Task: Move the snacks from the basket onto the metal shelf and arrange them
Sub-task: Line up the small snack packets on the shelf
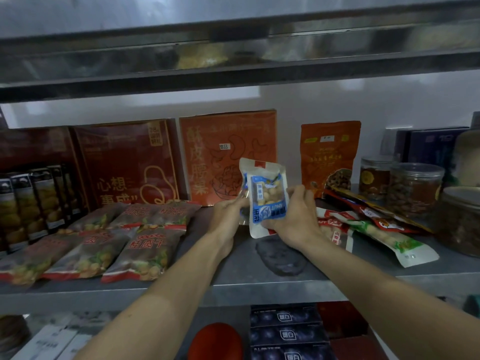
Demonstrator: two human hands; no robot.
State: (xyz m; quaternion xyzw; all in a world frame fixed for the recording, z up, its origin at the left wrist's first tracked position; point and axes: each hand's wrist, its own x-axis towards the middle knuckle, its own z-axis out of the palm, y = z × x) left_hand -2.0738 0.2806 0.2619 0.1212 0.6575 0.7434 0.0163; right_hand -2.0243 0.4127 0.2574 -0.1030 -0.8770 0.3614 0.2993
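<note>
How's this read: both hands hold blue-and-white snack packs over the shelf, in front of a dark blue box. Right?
Wrong box. Head view: left hand and right hand hold the blue-and-white snack packs over the shelf, in front of an orange box, not dark blue.

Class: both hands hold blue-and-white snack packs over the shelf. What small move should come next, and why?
Probably lower the blue-and-white packs onto the bare metal shelf just below: the left hand and right hand hold them upright above that gap, between the red packets and the loose pile.
</note>
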